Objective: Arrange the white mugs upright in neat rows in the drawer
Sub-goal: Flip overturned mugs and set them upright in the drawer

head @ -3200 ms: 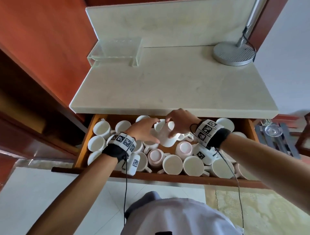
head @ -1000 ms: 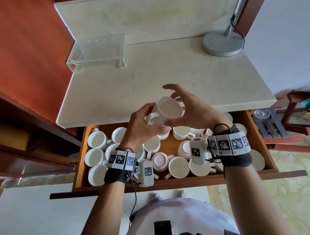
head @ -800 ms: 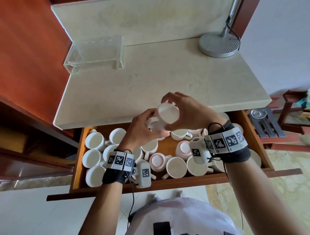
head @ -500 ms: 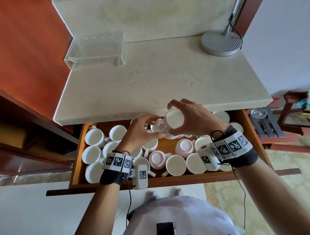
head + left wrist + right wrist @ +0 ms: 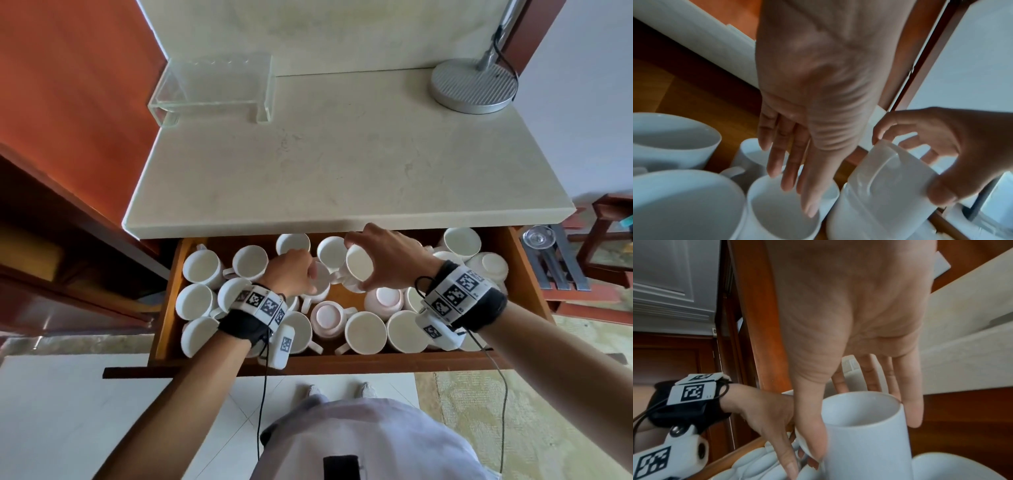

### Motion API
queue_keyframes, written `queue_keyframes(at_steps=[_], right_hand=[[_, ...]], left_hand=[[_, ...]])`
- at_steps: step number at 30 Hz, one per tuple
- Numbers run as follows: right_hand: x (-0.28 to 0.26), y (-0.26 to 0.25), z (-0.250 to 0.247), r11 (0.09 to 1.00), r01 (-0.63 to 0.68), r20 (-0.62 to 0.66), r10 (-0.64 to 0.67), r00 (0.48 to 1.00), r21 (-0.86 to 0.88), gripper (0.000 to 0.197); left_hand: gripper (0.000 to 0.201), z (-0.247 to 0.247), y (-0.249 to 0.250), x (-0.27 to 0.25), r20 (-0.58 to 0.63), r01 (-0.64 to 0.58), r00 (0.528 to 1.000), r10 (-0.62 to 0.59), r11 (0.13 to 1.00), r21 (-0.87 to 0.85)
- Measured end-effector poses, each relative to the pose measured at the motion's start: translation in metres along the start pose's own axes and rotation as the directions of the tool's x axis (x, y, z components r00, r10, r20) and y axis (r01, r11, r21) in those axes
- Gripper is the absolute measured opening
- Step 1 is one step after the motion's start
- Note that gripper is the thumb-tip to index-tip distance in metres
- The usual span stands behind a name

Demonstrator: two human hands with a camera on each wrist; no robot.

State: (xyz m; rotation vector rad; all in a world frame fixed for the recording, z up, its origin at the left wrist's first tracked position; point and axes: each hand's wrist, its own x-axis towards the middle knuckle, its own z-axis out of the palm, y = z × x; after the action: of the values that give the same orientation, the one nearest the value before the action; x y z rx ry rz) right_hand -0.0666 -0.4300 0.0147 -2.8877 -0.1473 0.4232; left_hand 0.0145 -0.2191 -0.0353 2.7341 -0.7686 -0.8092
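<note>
The open wooden drawer (image 5: 342, 363) holds several white mugs. Most stand mouth up, such as those at the left (image 5: 202, 267). Two lie bottom up near the middle (image 5: 327, 317) (image 5: 383, 298). My right hand (image 5: 355, 262) grips one white mug (image 5: 361, 270) (image 5: 865, 434) (image 5: 885, 194) mouth up, thumb on one side and fingers on the far side, low in the drawer's back middle. My left hand (image 5: 308, 277) (image 5: 797, 186) reaches down beside it with straight fingers over a neighbouring upright mug (image 5: 785, 209), holding nothing.
A pale stone countertop (image 5: 342, 164) overhangs the drawer's back edge just above both hands. A clear acrylic stand (image 5: 212, 89) and a round metal lamp base (image 5: 474, 85) sit on it. Mugs crowd the drawer's right end (image 5: 486, 267). A wooden rack (image 5: 548, 260) stands to the right.
The mug that both hands held up in front of the countertop edge has come down into the drawer. The left hand has let go of it and moved to the neighbouring mug.
</note>
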Motion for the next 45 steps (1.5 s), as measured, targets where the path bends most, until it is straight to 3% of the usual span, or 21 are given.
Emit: queue_keyframes(at_steps=[5,11,28,37,45], right_hand=[[0.013,0.002,0.016,0.999,0.020,0.029,-0.019,0.999,-0.043,0.083],[0.021,0.000,0.024,0.995,0.045,0.100,-0.037,0.994,-0.085,0.088],[0.033,-0.016,0.046,0.967,0.091,0.186,-0.046,0.982,-0.240,0.087],[0.035,-0.014,0.062,0.976,0.090,0.165,-0.058,0.985,-0.199,0.089],[0.042,-0.016,0.072,0.969,0.084,0.188,-0.040,0.981,-0.232,0.094]], left_hand=[[0.018,0.004,-0.007,0.006,0.114,-0.057,0.992,0.049,0.996,0.075],[0.004,0.007,-0.012,0.009,0.122,-0.086,0.990,0.074,0.991,0.104],[0.005,0.006,-0.009,0.010,0.191,-0.133,0.977,0.100,0.977,0.168],[0.021,0.006,-0.010,0.007,0.200,-0.115,0.976,0.089,0.986,0.121],[0.035,0.009,-0.006,0.001,0.178,-0.141,0.978,0.105,0.969,0.203]])
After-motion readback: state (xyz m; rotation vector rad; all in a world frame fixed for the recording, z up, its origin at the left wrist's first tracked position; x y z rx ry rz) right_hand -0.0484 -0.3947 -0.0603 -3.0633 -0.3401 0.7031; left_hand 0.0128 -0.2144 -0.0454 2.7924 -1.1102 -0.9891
